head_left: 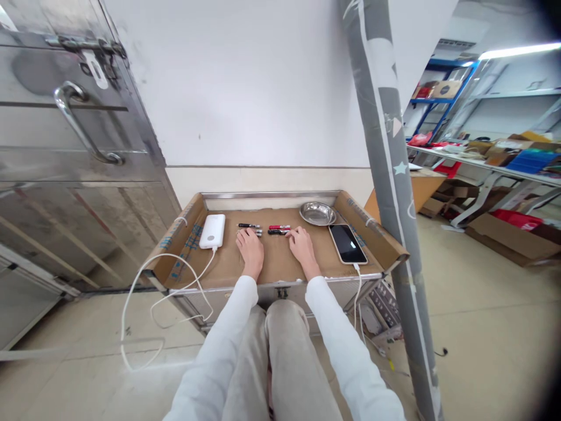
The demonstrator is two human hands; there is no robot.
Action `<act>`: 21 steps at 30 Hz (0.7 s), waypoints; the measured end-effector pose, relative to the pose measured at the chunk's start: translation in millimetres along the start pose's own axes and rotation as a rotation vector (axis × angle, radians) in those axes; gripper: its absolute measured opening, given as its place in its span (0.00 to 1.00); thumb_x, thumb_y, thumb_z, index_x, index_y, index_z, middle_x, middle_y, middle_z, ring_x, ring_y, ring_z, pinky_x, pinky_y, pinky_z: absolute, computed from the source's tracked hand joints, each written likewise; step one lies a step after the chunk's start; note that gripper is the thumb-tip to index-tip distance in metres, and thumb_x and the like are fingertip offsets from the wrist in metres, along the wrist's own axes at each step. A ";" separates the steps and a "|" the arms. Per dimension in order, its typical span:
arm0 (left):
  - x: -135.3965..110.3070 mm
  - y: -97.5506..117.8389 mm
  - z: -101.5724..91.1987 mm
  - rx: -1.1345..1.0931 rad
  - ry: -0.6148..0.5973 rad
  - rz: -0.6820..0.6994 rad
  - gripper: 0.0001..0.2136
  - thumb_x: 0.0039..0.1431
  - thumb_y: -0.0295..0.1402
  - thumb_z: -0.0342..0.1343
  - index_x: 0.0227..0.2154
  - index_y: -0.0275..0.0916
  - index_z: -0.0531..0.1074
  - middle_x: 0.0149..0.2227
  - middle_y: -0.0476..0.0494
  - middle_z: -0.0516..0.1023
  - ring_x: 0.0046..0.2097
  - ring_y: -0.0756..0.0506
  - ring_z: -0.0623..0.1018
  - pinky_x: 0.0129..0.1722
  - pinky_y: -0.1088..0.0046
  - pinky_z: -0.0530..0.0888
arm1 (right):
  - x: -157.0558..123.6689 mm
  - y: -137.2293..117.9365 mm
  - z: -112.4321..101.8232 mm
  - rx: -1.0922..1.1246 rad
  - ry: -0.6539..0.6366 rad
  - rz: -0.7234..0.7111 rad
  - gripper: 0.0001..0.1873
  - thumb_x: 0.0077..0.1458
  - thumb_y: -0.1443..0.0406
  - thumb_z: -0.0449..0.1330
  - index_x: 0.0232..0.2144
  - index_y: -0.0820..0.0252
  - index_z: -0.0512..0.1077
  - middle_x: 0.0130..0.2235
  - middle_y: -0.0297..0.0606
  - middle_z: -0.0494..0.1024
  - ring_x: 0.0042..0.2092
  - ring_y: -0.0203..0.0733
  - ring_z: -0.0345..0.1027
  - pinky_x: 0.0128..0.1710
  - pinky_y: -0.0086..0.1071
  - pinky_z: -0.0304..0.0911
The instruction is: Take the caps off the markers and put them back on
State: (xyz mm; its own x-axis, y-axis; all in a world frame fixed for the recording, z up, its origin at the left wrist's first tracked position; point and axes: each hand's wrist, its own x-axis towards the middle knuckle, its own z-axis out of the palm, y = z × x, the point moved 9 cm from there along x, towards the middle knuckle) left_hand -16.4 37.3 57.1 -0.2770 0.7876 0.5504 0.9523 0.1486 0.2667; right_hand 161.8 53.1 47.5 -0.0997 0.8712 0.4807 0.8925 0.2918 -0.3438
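My left hand (250, 249) rests on the cardboard-lined table top (280, 266), fingers curled onto a silver-and-black pen (256, 233). My right hand (301, 245) lies beside it, its fingertips touching a black pen (277, 232). A red-and-black pen (279, 227) and another black pen (248, 225) lie just beyond the fingers. Both arms wear white sleeves.
A white power bank (213, 231) with a long white cable (144, 304) sits left of the hands. A smartphone (347, 244) on a cable lies to the right, a metal dish (317, 213) behind it. A grey rolled mat (390, 175) leans at right, a steel door (79, 146) at left.
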 end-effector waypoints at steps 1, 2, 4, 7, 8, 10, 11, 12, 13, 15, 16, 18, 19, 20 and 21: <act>-0.4 0.3 0.9 0.011 -0.002 0.006 0.13 0.61 0.23 0.38 0.40 0.29 0.68 0.43 0.29 0.69 0.48 0.36 0.69 0.46 0.60 0.65 | -0.1 -0.3 0.0 0.010 0.005 -0.006 0.13 0.58 0.73 0.49 0.36 0.60 0.73 0.39 0.41 0.71 0.42 0.42 0.63 0.45 0.33 0.55; -0.7 0.9 1.6 0.020 -0.003 0.016 0.14 0.61 0.23 0.38 0.40 0.29 0.68 0.43 0.29 0.69 0.48 0.36 0.69 0.46 0.60 0.65 | -0.2 -0.6 0.0 0.022 0.010 -0.013 0.13 0.57 0.73 0.49 0.36 0.60 0.73 0.39 0.41 0.71 0.42 0.42 0.63 0.45 0.33 0.55; -1.4 2.0 2.6 0.027 -0.007 0.037 0.14 0.62 0.25 0.37 0.41 0.30 0.68 0.44 0.29 0.69 0.48 0.36 0.69 0.47 0.59 0.65 | -0.2 -1.6 0.3 0.050 0.018 -0.030 0.14 0.57 0.73 0.49 0.36 0.60 0.73 0.39 0.42 0.71 0.43 0.42 0.63 0.46 0.33 0.56; -2.4 2.2 4.8 0.009 -0.028 0.058 0.13 0.64 0.28 0.39 0.42 0.32 0.68 0.43 0.30 0.69 0.48 0.36 0.69 0.47 0.57 0.65 | 0.5 -2.9 0.9 0.093 0.024 -0.049 0.15 0.57 0.74 0.48 0.37 0.61 0.73 0.40 0.43 0.71 0.44 0.42 0.64 0.48 0.34 0.58; -2.5 2.1 5.7 -0.001 -0.037 0.063 0.13 0.64 0.29 0.40 0.42 0.32 0.68 0.43 0.30 0.70 0.48 0.36 0.68 0.48 0.56 0.65 | 0.6 -3.6 0.1 0.108 0.031 -0.053 0.15 0.57 0.73 0.47 0.38 0.61 0.73 0.40 0.43 0.71 0.44 0.43 0.64 0.48 0.35 0.58; -2.0 2.3 7.4 -0.028 -0.051 0.076 0.12 0.64 0.31 0.42 0.41 0.33 0.68 0.41 0.31 0.70 0.48 0.35 0.69 0.47 0.55 0.66 | 0.6 -7.0 -3.2 0.148 0.050 -0.072 0.16 0.58 0.73 0.47 0.43 0.61 0.72 0.42 0.44 0.71 0.45 0.43 0.64 0.49 0.36 0.59; -1.4 3.4 8.2 -0.049 -0.056 0.089 0.12 0.64 0.32 0.42 0.41 0.33 0.69 0.40 0.32 0.70 0.47 0.36 0.69 0.47 0.55 0.66 | 0.2 -10.5 -5.4 0.172 0.056 -0.095 0.18 0.58 0.73 0.47 0.46 0.60 0.70 0.43 0.43 0.71 0.46 0.43 0.64 0.50 0.36 0.59; -0.6 5.7 9.0 -0.079 -0.063 0.113 0.12 0.64 0.33 0.43 0.41 0.34 0.69 0.39 0.33 0.70 0.46 0.36 0.70 0.46 0.56 0.67 | -0.4 -15.1 -7.4 0.197 0.057 -0.129 0.19 0.58 0.73 0.47 0.49 0.58 0.69 0.45 0.43 0.71 0.48 0.43 0.64 0.51 0.37 0.59; -0.2 10.0 9.8 -0.122 -0.073 0.157 0.11 0.65 0.33 0.43 0.41 0.35 0.69 0.39 0.34 0.70 0.45 0.37 0.70 0.45 0.57 0.68 | -1.4 -20.4 -9.1 0.221 0.051 -0.169 0.21 0.58 0.72 0.48 0.52 0.56 0.67 0.47 0.42 0.71 0.49 0.43 0.64 0.52 0.37 0.59; -1.3 23.8 10.3 -0.243 -0.102 0.298 0.11 0.65 0.35 0.44 0.41 0.37 0.69 0.38 0.37 0.70 0.43 0.40 0.71 0.44 0.61 0.69 | -3.5 -29.9 -11.7 0.269 0.034 -0.243 0.24 0.58 0.71 0.49 0.55 0.51 0.64 0.51 0.40 0.69 0.52 0.42 0.62 0.55 0.37 0.58; -3.1 31.2 10.0 -0.314 -0.121 0.375 0.10 0.65 0.35 0.45 0.42 0.38 0.69 0.39 0.39 0.70 0.42 0.42 0.72 0.44 0.64 0.70 | -4.3 -32.5 -12.6 0.292 0.029 -0.263 0.24 0.58 0.71 0.49 0.56 0.50 0.64 0.52 0.39 0.69 0.53 0.41 0.62 0.56 0.37 0.57; -6.4 41.0 8.7 -0.455 -0.154 0.479 0.10 0.64 0.36 0.47 0.43 0.40 0.68 0.39 0.42 0.69 0.40 0.45 0.73 0.42 0.67 0.71 | -4.7 -33.1 -12.3 0.330 0.019 -0.268 0.22 0.58 0.70 0.50 0.55 0.50 0.65 0.53 0.38 0.70 0.54 0.41 0.62 0.56 0.37 0.57; -6.7 42.5 7.8 -0.524 -0.160 0.493 0.09 0.63 0.37 0.48 0.43 0.40 0.67 0.40 0.43 0.69 0.40 0.46 0.73 0.42 0.68 0.71 | -4.4 -31.7 -10.9 0.341 0.012 -0.259 0.21 0.59 0.69 0.50 0.53 0.51 0.67 0.52 0.38 0.71 0.53 0.41 0.62 0.56 0.37 0.58; -5.8 41.8 6.7 -0.591 -0.152 0.487 0.09 0.63 0.37 0.49 0.43 0.40 0.67 0.40 0.43 0.70 0.40 0.46 0.74 0.42 0.68 0.72 | -3.9 -29.7 -9.0 0.346 0.006 -0.246 0.20 0.59 0.69 0.51 0.52 0.52 0.68 0.50 0.39 0.72 0.53 0.41 0.63 0.55 0.38 0.59; -4.2 39.8 5.1 -0.659 -0.131 0.470 0.09 0.62 0.37 0.51 0.42 0.40 0.66 0.39 0.43 0.70 0.40 0.46 0.74 0.42 0.68 0.73 | -3.4 -27.5 -6.6 0.345 -0.001 -0.235 0.18 0.59 0.68 0.51 0.50 0.53 0.70 0.49 0.39 0.74 0.51 0.42 0.65 0.54 0.38 0.60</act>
State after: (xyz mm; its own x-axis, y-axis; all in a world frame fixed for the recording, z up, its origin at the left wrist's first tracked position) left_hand 23.4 42.9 61.4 0.1884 0.7494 0.6347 0.6834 -0.5642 0.4633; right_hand 140.4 39.6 60.6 -0.2837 0.7657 0.5772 0.6456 0.5976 -0.4755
